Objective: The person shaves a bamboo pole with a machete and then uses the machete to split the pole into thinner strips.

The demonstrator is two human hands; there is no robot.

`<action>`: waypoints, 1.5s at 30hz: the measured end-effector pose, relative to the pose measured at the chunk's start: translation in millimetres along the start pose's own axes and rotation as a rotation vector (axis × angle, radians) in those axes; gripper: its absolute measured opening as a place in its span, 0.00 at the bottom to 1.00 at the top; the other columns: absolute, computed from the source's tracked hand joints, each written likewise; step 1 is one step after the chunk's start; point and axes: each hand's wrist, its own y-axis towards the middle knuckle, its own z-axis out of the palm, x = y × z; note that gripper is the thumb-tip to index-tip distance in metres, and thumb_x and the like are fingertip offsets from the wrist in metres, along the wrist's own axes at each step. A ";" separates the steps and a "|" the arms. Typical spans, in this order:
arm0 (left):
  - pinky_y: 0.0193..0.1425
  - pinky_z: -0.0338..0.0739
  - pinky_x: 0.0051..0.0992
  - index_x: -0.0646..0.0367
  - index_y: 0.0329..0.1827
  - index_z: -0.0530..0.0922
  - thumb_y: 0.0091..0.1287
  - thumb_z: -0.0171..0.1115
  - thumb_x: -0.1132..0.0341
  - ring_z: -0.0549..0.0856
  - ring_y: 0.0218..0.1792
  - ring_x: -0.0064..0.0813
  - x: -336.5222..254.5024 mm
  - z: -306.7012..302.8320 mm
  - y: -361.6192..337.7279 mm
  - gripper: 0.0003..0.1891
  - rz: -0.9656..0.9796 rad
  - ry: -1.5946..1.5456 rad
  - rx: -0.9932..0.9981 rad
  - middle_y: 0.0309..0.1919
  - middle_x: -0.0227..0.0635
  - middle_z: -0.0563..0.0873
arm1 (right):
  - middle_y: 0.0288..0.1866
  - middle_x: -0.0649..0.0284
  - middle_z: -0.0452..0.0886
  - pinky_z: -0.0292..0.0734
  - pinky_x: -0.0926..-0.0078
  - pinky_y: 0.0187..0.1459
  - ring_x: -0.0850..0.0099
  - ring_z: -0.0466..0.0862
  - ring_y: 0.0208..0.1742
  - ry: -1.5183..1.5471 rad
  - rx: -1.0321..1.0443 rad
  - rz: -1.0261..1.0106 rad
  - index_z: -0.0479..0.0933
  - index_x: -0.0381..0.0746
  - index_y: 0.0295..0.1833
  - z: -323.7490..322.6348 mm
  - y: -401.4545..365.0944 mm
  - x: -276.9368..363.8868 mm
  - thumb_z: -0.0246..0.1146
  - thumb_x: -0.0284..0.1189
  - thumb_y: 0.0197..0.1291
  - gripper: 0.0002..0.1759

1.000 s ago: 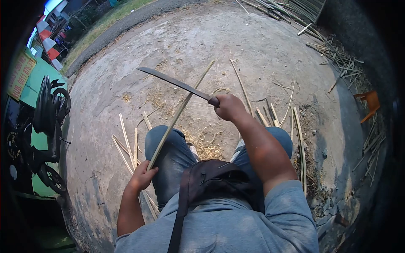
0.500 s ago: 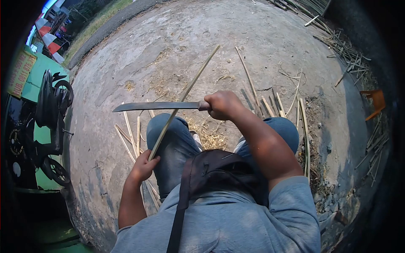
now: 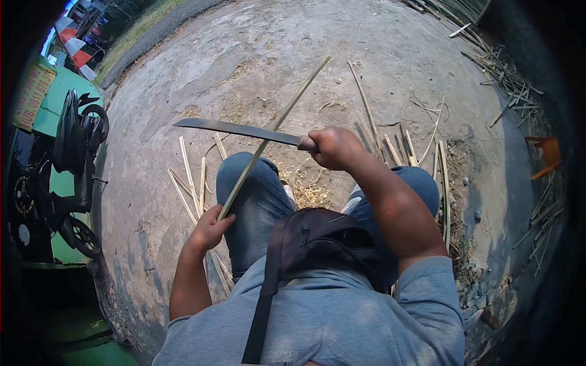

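Observation:
My right hand (image 3: 330,148) is closed around the handle of a machete (image 3: 244,130), whose long blade points left and slightly up. The blade crosses a long thin bamboo strip (image 3: 293,102) and appears to touch it near its middle. Down by my left knee, my left hand (image 3: 211,228) grips the lower end of that strip, which slants up and to the right. Pale curled shavings (image 3: 311,188) lie on the ground between my feet.
Several cut strips (image 3: 201,183) lie beside my left leg, more strips (image 3: 442,183) by my right. A motorbike (image 3: 76,177) stands at the left. Piled sticks (image 3: 510,82) and an orange plastic object (image 3: 544,155) are at the right. A black bag (image 3: 323,244) rests on my lap.
The machete has tilted, its tip now higher than its handle. The strip's far end sits slightly higher and further right, partly because the whole view has shifted. Both hands keep their grip.

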 end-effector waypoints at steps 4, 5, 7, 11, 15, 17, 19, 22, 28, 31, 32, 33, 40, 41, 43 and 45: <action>0.39 0.70 0.25 0.63 0.45 0.79 0.74 0.69 0.59 0.73 0.35 0.17 -7.5 4.9 -5.6 0.14 0.000 0.047 -0.046 0.31 0.24 0.77 | 0.39 0.54 0.89 0.84 0.49 0.46 0.49 0.90 0.44 -0.114 0.015 -0.035 0.85 0.47 0.41 -2.6 11.7 -0.3 0.67 0.35 0.63 0.06; 0.39 0.70 0.25 0.63 0.45 0.79 0.74 0.69 0.59 0.73 0.35 0.18 -8.3 5.6 -6.8 0.14 -0.005 0.059 -0.062 0.31 0.25 0.77 | 0.40 0.53 0.90 0.84 0.49 0.47 0.49 0.90 0.45 -0.014 -0.039 0.000 0.85 0.45 0.40 -4.4 11.5 -7.3 0.67 0.37 0.64 0.08; 0.39 0.70 0.25 0.63 0.45 0.80 0.74 0.69 0.59 0.73 0.34 0.18 -5.9 4.7 -7.0 0.14 -0.010 0.065 -0.061 0.31 0.25 0.77 | 0.42 0.52 0.90 0.84 0.50 0.49 0.48 0.90 0.47 0.069 -0.115 0.171 0.86 0.44 0.43 -3.8 19.0 -26.8 0.67 0.37 0.65 0.09; 0.40 0.71 0.25 0.63 0.46 0.81 0.75 0.69 0.58 0.73 0.35 0.17 -13.9 -0.5 -7.8 0.15 -0.069 0.095 -0.020 0.32 0.25 0.78 | 0.43 0.51 0.91 0.83 0.50 0.50 0.48 0.89 0.49 0.249 -0.185 0.334 0.87 0.45 0.47 -5.8 16.6 -53.6 0.67 0.35 0.64 0.10; 0.43 0.70 0.24 0.64 0.51 0.82 0.76 0.68 0.58 0.74 0.38 0.17 -0.3 -2.1 0.3 0.16 -0.005 -0.096 0.049 0.35 0.23 0.79 | 0.43 0.50 0.90 0.82 0.53 0.48 0.48 0.89 0.47 0.166 -0.144 0.220 0.86 0.43 0.51 -2.6 6.5 -38.4 0.71 0.37 0.64 0.13; 0.44 0.70 0.23 0.65 0.53 0.82 0.77 0.67 0.58 0.74 0.40 0.17 -13.9 -3.9 -3.3 0.16 -0.057 -0.151 0.080 0.37 0.23 0.79 | 0.41 0.49 0.89 0.82 0.51 0.47 0.47 0.89 0.46 0.152 -0.062 0.096 0.86 0.45 0.49 5.6 2.5 -20.2 0.70 0.35 0.64 0.10; 0.44 0.70 0.23 0.66 0.53 0.82 0.77 0.66 0.58 0.74 0.40 0.17 -28.7 -5.2 -7.3 0.17 -0.129 -0.107 0.088 0.37 0.23 0.79 | 0.39 0.50 0.88 0.82 0.47 0.43 0.46 0.88 0.42 0.026 -0.025 -0.020 0.83 0.46 0.42 24.3 4.7 -3.2 0.68 0.34 0.63 0.05; 0.44 0.69 0.23 0.65 0.52 0.82 0.77 0.66 0.56 0.74 0.39 0.16 -21.3 -7.0 -10.1 0.17 -0.124 -0.062 0.057 0.36 0.22 0.79 | 0.36 0.51 0.87 0.81 0.46 0.41 0.45 0.88 0.41 -0.030 -0.080 -0.126 0.81 0.46 0.39 18.6 10.7 3.4 0.67 0.34 0.64 0.05; 0.44 0.68 0.22 0.63 0.50 0.82 0.77 0.67 0.57 0.73 0.39 0.15 -11.0 -0.9 -6.4 0.16 -0.054 -0.048 0.015 0.35 0.21 0.78 | 0.41 0.49 0.89 0.82 0.54 0.46 0.47 0.89 0.44 0.191 -0.192 0.187 0.86 0.43 0.47 12.3 22.2 -44.3 0.68 0.35 0.65 0.10; 0.45 0.69 0.22 0.64 0.52 0.82 0.77 0.67 0.57 0.73 0.40 0.15 -20.6 -0.5 -6.6 0.16 -0.094 -0.073 0.029 0.37 0.21 0.79 | 0.40 0.49 0.89 0.82 0.56 0.46 0.49 0.89 0.44 0.234 -0.177 0.206 0.86 0.42 0.49 4.1 11.7 -38.9 0.69 0.34 0.64 0.11; 0.46 0.69 0.22 0.64 0.52 0.82 0.77 0.67 0.57 0.73 0.40 0.15 -25.4 0.0 -7.9 0.16 -0.116 -0.110 0.035 0.37 0.21 0.79 | 0.40 0.49 0.89 0.82 0.57 0.46 0.49 0.90 0.44 0.237 -0.170 0.196 0.86 0.42 0.49 3.0 8.2 -31.5 0.70 0.34 0.64 0.11; 0.46 0.70 0.22 0.64 0.53 0.82 0.77 0.67 0.57 0.74 0.41 0.15 -27.5 0.9 -9.2 0.17 -0.141 -0.145 0.041 0.38 0.21 0.80 | 0.40 0.49 0.89 0.82 0.55 0.46 0.48 0.89 0.44 0.290 -0.152 0.121 0.86 0.42 0.48 8.1 6.0 -27.3 0.70 0.34 0.63 0.11; 0.49 0.72 0.22 0.66 0.58 0.81 0.78 0.66 0.58 0.76 0.42 0.17 -6.8 3.9 -5.5 0.18 -0.062 -0.130 0.009 0.40 0.24 0.83 | 0.37 0.53 0.88 0.84 0.49 0.45 0.47 0.89 0.43 -0.054 0.087 -0.085 0.85 0.46 0.43 2.4 6.1 19.8 0.71 0.35 0.60 0.08; 0.48 0.72 0.22 0.66 0.58 0.81 0.78 0.65 0.58 0.76 0.42 0.17 -4.1 4.2 -5.5 0.18 -0.057 -0.118 -0.003 0.40 0.25 0.83 | 0.38 0.53 0.89 0.84 0.49 0.45 0.47 0.89 0.44 -0.045 0.052 -0.053 0.85 0.47 0.44 1.7 10.1 12.3 0.70 0.35 0.60 0.08; 0.47 0.72 0.22 0.66 0.57 0.81 0.78 0.65 0.58 0.76 0.41 0.17 -5.9 4.3 -8.1 0.18 -0.059 -0.107 -0.012 0.40 0.25 0.83 | 0.39 0.53 0.89 0.83 0.49 0.45 0.48 0.89 0.44 -0.029 -0.019 0.015 0.86 0.48 0.46 5.9 18.8 -12.9 0.69 0.35 0.61 0.09; 0.46 0.72 0.23 0.65 0.57 0.81 0.78 0.65 0.58 0.76 0.41 0.17 -13.0 4.6 -8.1 0.17 -0.063 -0.106 -0.002 0.39 0.25 0.83 | 0.42 0.52 0.90 0.83 0.52 0.47 0.48 0.89 0.46 0.129 -0.144 0.175 0.87 0.47 0.49 9.2 24.3 -34.6 0.67 0.32 0.61 0.11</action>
